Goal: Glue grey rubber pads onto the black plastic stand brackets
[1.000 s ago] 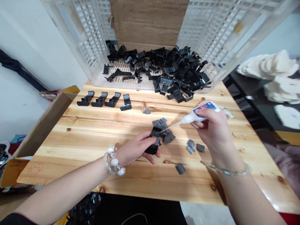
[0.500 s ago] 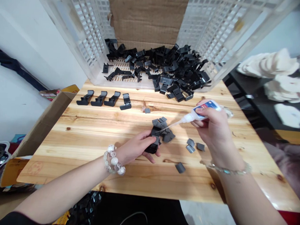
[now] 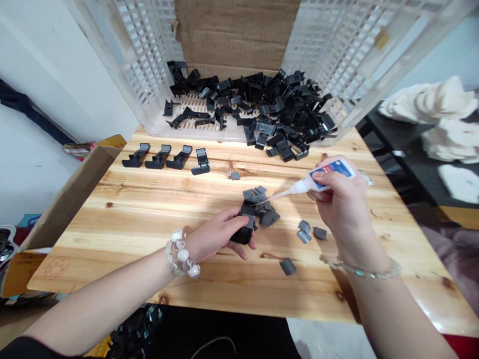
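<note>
My left hand (image 3: 231, 231) is closed around a black plastic clip (image 3: 244, 232), thumb on top, low over the wooden table. In my right hand (image 3: 337, 197) is a white glue bottle (image 3: 330, 174) with a blue and red label, tilted down to the left. Its long thin nozzle (image 3: 280, 194) ends at the far end of the clip; whether the tip touches cannot be made out. Just beyond the clip lies a pile of small dark grey pads (image 3: 267, 215), partly covered by it. Loose grey pads (image 3: 304, 232) lie to the right, and another pad (image 3: 287, 266) sits nearer me.
Several black clips stand in a row (image 3: 157, 156) at the table's (image 3: 142, 217) back left. Behind them a white plastic crate (image 3: 129, 63) lies open towards me, holding many black clips (image 3: 282, 107). A cardboard box (image 3: 59, 203) stands left of the table.
The glue bottle and its nozzle tip have shifted very slightly, up and to the right. My left hand and the clip are almost where they were.
</note>
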The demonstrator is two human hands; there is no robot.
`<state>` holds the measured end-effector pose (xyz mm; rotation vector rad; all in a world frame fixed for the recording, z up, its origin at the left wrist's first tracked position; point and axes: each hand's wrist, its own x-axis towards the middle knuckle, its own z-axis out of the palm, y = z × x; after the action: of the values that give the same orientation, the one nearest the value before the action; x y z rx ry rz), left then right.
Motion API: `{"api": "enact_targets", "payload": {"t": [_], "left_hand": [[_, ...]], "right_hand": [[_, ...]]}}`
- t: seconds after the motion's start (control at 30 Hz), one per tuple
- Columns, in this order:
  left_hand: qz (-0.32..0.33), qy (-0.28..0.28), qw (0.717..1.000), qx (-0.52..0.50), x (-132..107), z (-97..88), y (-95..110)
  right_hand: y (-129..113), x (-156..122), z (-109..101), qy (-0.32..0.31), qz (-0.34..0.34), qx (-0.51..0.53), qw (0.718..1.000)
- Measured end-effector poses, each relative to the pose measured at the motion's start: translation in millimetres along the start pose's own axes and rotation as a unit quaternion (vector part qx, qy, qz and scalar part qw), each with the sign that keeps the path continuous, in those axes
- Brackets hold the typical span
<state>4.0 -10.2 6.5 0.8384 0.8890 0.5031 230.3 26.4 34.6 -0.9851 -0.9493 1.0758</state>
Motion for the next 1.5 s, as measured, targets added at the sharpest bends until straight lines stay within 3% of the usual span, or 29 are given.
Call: {"api": "enact_targets", "payload": {"t": [0.3,0.57,0.93,1.17,1.3,1.5], "left_hand": [[0.002,0.010,1.000,-0.013,1.2,-0.3,-0.1],[0.075,0.027,0.997,0.019,0.7,-3.9,1.0],[0.120,0.050,0.991,0.017,1.6,-3.8,2.2],[0.116,0.072,0.990,-0.016,4.4,-1.8,0.9],[0.106,0.061,0.992,-0.008,2.6,-0.9,1.3],[0.088,0.018,0.996,0.014,2.1,-2.3,-0.1]], "right_hand": [[-4.7,-0.6,-0.1,0.002,0.002,0.008,1.000],[-8.9,0.3,-2.0,-0.014,0.055,0.100,0.993],[16.1,-14.1,18.7,-0.147,0.168,0.023,0.974],[34.3,-30.3,35.0,-0.262,0.135,-0.125,0.947],[36.6,-33.0,36.8,-0.254,0.119,-0.165,0.946],[34.6,-27.1,33.6,-0.144,0.078,-0.155,0.974]]}}
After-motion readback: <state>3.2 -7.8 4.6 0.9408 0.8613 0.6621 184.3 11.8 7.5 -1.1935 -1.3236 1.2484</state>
